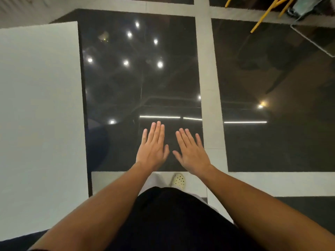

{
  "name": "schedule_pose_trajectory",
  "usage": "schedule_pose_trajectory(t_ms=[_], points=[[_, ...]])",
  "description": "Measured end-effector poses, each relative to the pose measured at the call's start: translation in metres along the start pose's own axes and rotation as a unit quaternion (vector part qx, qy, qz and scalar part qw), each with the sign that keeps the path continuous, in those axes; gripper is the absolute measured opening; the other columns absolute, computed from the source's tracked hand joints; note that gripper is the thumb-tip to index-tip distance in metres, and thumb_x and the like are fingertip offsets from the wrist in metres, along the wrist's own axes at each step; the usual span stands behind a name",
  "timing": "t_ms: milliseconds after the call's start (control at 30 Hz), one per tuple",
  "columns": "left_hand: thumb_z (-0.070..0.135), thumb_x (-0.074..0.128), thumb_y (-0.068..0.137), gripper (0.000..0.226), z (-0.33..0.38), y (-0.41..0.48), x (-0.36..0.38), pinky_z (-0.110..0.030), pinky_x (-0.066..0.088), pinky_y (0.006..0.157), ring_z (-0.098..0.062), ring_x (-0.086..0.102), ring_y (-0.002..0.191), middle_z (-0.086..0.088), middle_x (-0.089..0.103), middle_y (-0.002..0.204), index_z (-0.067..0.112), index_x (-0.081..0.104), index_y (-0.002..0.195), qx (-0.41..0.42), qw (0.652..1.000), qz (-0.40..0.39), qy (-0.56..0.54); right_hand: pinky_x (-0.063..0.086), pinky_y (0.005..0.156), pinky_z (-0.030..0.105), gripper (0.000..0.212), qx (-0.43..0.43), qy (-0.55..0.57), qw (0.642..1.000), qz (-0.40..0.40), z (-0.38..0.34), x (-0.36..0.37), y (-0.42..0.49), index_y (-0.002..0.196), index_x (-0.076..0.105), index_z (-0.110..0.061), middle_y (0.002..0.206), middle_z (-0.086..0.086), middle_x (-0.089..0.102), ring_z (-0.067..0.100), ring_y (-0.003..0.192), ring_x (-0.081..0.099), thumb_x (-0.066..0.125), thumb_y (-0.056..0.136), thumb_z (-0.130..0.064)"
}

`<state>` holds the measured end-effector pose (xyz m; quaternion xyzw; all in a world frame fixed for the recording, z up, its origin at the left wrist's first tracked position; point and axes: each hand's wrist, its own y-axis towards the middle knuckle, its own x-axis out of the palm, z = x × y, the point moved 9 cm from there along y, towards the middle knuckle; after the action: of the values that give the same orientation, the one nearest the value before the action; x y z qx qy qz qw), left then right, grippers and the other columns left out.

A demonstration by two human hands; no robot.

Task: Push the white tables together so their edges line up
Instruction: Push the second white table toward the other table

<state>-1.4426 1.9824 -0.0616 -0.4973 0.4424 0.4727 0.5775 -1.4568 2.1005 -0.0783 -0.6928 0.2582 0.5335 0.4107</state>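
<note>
I am standing and looking down past my black top (168, 220) at one pale shoe (179, 180) on the grey strip of the floor (208, 87). Both my arms are reaching forward. My left hand (154, 145) and my right hand (190, 151) are spread flat, palms down, fingers open and holding nothing. They are hanging over a dark glossy floor tile (141, 78) that is reflecting the ceiling lamps, and I cannot tell if they are touching anything. I think I am keeping them open like this to be ready for pushing.

The white table (39, 115) is on my left, well apart from both hands. Its top is plain, matte and bare, with a straight right edge and a square far corner. I am seeing only this one white table; the second one is not in view. Far right, yellow legs (262, 17) are standing near a glass top (311, 37).
</note>
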Motion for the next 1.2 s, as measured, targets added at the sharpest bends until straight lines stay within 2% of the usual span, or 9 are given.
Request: schedule_pose_trajectory(t_ms=[167,267,500,633,667,800,933,1033,1200], points=[[0.041,0.024,0.096,0.067,-0.017,0.054,0.0,-0.039,-0.018,0.107,-0.02,-0.025,0.136,-0.008,-0.014,0.151,0.008,-0.007,0.144,-0.075,0.997,0.003,-0.028,-0.005,0.112,0.045,0.067,-0.079,-0.016,0.997,-0.007,0.025,-0.021,0.073,0.148,0.0,-0.015,0.158,0.006,0.004,0.018,0.14,-0.013,0.017,0.095,-0.052],[0.041,0.024,0.097,0.066,-0.04,0.084,0.006,-0.039,-0.018,0.108,-0.02,-0.027,0.135,-0.008,-0.015,0.151,0.007,-0.004,0.146,-0.125,0.992,0.0,-0.033,-0.004,0.113,0.045,0.066,-0.13,-0.028,0.991,-0.002,0.019,-0.035,0.132,0.148,0.001,-0.014,0.158,0.007,0.005,0.018,0.14,-0.011,0.022,0.096,-0.05],[0.042,0.021,0.097,0.066,-0.132,0.106,-0.006,-0.039,-0.019,0.107,-0.021,-0.026,0.135,-0.008,-0.018,0.15,0.009,-0.013,0.143,-0.305,0.948,0.02,-0.085,0.01,0.112,0.048,0.065,-0.295,-0.046,0.954,-0.001,-0.056,-0.08,0.238,0.147,0.018,-0.008,0.154,0.011,0.022,0.024,0.143,0.014,0.036,0.095,-0.044],[0.039,0.03,0.094,0.068,-0.181,0.085,-0.016,-0.046,-0.003,0.111,-0.025,-0.007,0.141,-0.011,-0.004,0.152,0.008,-0.004,0.144,-0.435,0.892,0.06,-0.106,0.001,0.113,0.047,0.066,-0.406,-0.064,0.911,-0.019,-0.119,-0.089,0.279,0.148,0.009,-0.01,0.157,0.009,0.012,0.022,0.144,0.004,0.029,0.096,-0.046],[0.04,0.031,0.094,0.069,-0.193,0.077,-0.016,-0.047,-0.002,0.111,-0.025,-0.007,0.141,-0.011,-0.004,0.152,0.008,-0.005,0.144,-0.47,0.873,0.062,-0.114,0.001,0.113,0.047,0.066,-0.433,-0.072,0.898,-0.022,-0.134,-0.089,0.287,0.148,0.007,-0.01,0.157,0.009,0.01,0.022,0.144,0.003,0.027,0.096,-0.046],[0.041,0.029,0.094,0.074,-0.226,0.04,-0.004,-0.042,-0.017,0.108,-0.022,-0.026,0.137,-0.008,-0.023,0.15,0.01,-0.019,0.142,-0.588,0.796,0.049,-0.138,0.0,0.114,0.047,0.068,-0.524,-0.096,0.845,-0.034,-0.196,-0.087,0.309,0.148,0.002,-0.009,0.157,0.009,0.006,0.023,0.144,0.001,0.033,0.097,-0.041],[0.039,0.034,0.092,0.084,-0.248,0.002,-0.004,-0.041,-0.026,0.104,-0.022,-0.034,0.134,-0.007,-0.036,0.146,0.012,-0.031,0.139,-0.689,0.703,0.073,-0.158,-0.011,0.111,0.046,0.077,-0.608,-0.16,0.777,-0.037,-0.257,-0.079,0.33,0.14,-0.027,-0.013,0.154,0.006,-0.017,0.023,0.14,-0.02,0.034,0.097,-0.034],[0.035,0.044,0.09,0.095,-0.255,-0.026,0.0,-0.042,-0.029,0.102,-0.025,-0.037,0.132,-0.009,-0.04,0.145,0.012,-0.035,0.136,-0.737,0.651,0.066,-0.172,-0.013,0.11,0.048,0.092,-0.646,-0.198,0.736,-0.038,-0.299,-0.075,0.336,0.135,-0.037,-0.015,0.15,0.006,-0.026,0.025,0.136,-0.028,0.043,0.093,-0.03],[0.034,0.061,0.084,0.111,-0.265,-0.06,0.011,-0.047,-0.025,0.104,-0.03,-0.039,0.131,-0.012,-0.04,0.145,0.013,-0.034,0.138,-0.759,0.616,0.035,-0.206,-0.018,0.108,0.049,0.117,-0.669,-0.291,0.678,-0.091,-0.336,-0.05,0.35,0.138,-0.035,-0.02,0.15,0.007,-0.035,0.029,0.134,-0.035,0.066,0.08,-0.031]])
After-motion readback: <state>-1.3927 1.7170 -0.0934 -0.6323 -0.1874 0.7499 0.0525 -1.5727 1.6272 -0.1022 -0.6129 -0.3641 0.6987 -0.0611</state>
